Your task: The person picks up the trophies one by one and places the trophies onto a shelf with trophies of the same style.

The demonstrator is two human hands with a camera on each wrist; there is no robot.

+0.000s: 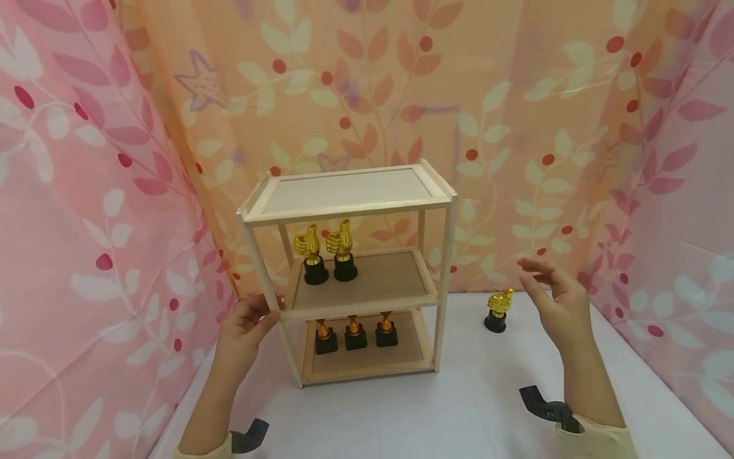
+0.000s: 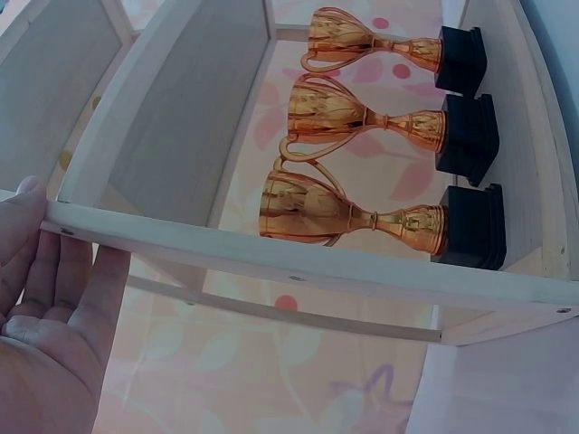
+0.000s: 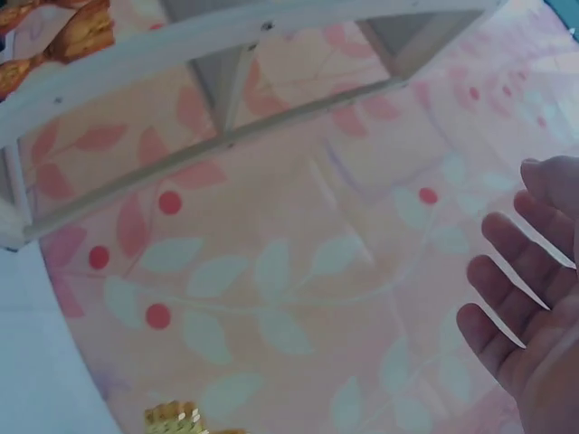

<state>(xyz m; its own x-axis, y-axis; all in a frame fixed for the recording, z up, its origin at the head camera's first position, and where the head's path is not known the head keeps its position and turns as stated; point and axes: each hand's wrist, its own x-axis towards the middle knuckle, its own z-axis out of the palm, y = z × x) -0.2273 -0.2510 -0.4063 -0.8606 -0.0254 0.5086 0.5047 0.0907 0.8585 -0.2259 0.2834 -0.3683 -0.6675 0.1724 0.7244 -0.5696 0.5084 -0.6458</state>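
While the left hand [image 1: 248, 320] steadies the wooden shelf unit [image 1: 350, 210] at its front-left post, fingers wrapped loosely on the middle-tier edge, the right hand [image 1: 553, 298] hovers empty, fingers apart and relaxed, just right of the lone thumbs-up trophy [image 1: 497, 310] on the white tabletop [image 1: 459, 408]. Trophy stands upright, apart from the shelf, right of its bottom tier.

Middle tier: two thumbs-up trophies [image 1: 325, 253] at the left end, right side free. Bottom tier: three cup trophies [image 1: 355, 332] in a row.

Judgement on doing the pick well: take the lone trophy by the black base or low on the stem, not the gold thumb, since it looks top-heavy. Keep it vertical, clear the front-right post, and keep the left grip on the frame so the light shelf doesn't skate.

Labels: no readable brand or writing anywhere; trophy bases look plain black. Curtain backdrop [image 1: 573, 127] is leaf-and-berry print only.
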